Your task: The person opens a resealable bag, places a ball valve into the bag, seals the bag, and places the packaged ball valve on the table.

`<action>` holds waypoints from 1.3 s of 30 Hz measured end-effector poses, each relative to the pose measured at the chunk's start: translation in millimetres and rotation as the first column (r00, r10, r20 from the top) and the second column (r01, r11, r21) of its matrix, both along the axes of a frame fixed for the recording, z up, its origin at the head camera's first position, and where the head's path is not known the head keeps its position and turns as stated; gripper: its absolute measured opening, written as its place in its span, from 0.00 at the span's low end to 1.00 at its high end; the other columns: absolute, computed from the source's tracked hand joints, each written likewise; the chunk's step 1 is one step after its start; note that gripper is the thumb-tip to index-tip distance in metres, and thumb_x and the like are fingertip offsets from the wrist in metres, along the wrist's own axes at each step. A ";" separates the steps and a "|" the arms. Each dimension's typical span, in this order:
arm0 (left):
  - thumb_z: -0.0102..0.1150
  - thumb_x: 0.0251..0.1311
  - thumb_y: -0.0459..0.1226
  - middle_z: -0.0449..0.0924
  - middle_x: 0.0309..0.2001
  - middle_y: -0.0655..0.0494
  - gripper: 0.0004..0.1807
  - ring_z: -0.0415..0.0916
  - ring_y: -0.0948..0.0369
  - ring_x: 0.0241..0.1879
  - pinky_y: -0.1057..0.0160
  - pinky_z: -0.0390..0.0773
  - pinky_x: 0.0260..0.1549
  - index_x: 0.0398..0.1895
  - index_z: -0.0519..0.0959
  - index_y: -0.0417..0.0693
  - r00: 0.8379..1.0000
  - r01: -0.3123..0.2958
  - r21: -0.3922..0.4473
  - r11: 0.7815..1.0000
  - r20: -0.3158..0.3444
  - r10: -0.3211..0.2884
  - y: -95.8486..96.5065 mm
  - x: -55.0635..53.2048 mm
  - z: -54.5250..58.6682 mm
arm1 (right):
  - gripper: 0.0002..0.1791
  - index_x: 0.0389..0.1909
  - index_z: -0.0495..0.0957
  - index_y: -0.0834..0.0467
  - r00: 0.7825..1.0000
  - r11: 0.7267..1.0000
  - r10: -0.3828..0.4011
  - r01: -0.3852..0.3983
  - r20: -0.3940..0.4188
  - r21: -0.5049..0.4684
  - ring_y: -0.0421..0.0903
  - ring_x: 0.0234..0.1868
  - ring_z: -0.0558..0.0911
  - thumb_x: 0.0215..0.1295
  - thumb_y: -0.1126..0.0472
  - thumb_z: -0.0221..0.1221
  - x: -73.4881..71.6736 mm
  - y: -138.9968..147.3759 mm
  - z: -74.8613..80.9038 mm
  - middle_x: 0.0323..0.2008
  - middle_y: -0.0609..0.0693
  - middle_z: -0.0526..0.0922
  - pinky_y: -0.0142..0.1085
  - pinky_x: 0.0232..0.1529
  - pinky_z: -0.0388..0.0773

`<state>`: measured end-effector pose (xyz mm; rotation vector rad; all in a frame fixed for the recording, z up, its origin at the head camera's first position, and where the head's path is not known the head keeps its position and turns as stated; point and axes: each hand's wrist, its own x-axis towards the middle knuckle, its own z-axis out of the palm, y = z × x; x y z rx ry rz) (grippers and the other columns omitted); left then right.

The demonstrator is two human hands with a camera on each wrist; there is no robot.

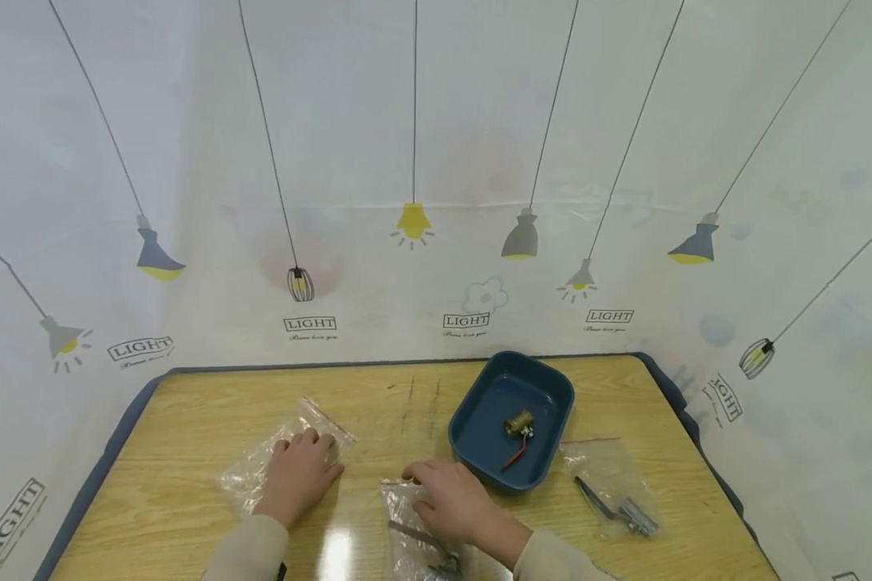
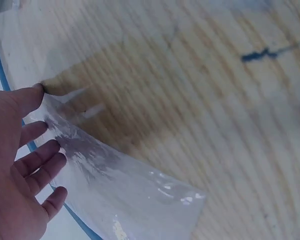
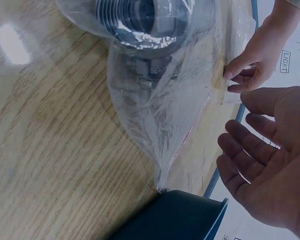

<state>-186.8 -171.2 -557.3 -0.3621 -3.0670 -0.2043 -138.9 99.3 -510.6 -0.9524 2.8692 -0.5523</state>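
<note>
My left hand (image 1: 301, 476) rests on a clear zip bag (image 1: 250, 468) that lies flat at the left of the table. In the left wrist view its fingers (image 2: 42, 172) are relaxed and touch the edge of that bag (image 2: 135, 200). My right hand (image 1: 454, 500) hovers at a second zip bag (image 1: 400, 504), its fingers loosely spread and holding nothing. That bag contains a metal valve with a long lever handle (image 1: 414, 532). In the right wrist view the valve's threaded end (image 3: 127, 22) shows through the plastic, beside the right hand (image 3: 275, 155).
A dark blue tray (image 1: 472, 395) stands just beyond my right hand, with a brass valve (image 1: 518, 423) with a red handle in it. To its right lies another zip bag (image 1: 610, 460) with a dark-handled valve (image 1: 635, 516). A printed sheet (image 1: 378, 121) hangs around the wooden table (image 1: 189, 420).
</note>
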 end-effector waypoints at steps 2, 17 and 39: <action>0.61 0.60 0.50 0.78 0.47 0.46 0.22 0.77 0.46 0.49 0.39 0.71 0.53 0.51 0.77 0.46 1.000 0.012 0.007 1.000 -0.017 -0.012 2.2 0.3 0.6 | 0.18 0.52 0.76 0.51 1.000 1.000 0.001 -0.001 -0.003 0.001 0.41 0.47 0.82 0.61 0.58 0.63 0.4 0.2 0.0 0.46 0.45 0.84 0.37 0.47 0.78; 0.54 0.58 0.31 0.80 0.49 0.45 0.18 0.79 0.46 0.46 0.41 0.77 0.46 0.53 0.75 0.47 0.997 0.056 -0.057 0.997 -0.049 -0.059 14.7 0.6 -2.0 | 0.17 0.52 0.75 0.51 1.000 1.000 0.020 -0.020 0.006 0.000 0.41 0.44 0.81 0.62 0.57 0.63 0.7 2.7 -2.2 0.44 0.46 0.84 0.37 0.42 0.78; 0.58 0.61 0.33 0.83 0.39 0.53 0.03 0.81 0.53 0.39 0.50 0.78 0.42 0.36 0.77 0.49 0.980 0.075 -0.109 0.991 -0.177 -0.094 18.2 3.3 7.8 | 0.17 0.52 0.76 0.51 1.000 1.000 -0.001 0.001 -0.004 -0.001 0.41 0.46 0.82 0.62 0.57 0.63 1.9 2.5 2.0 0.45 0.45 0.85 0.37 0.41 0.77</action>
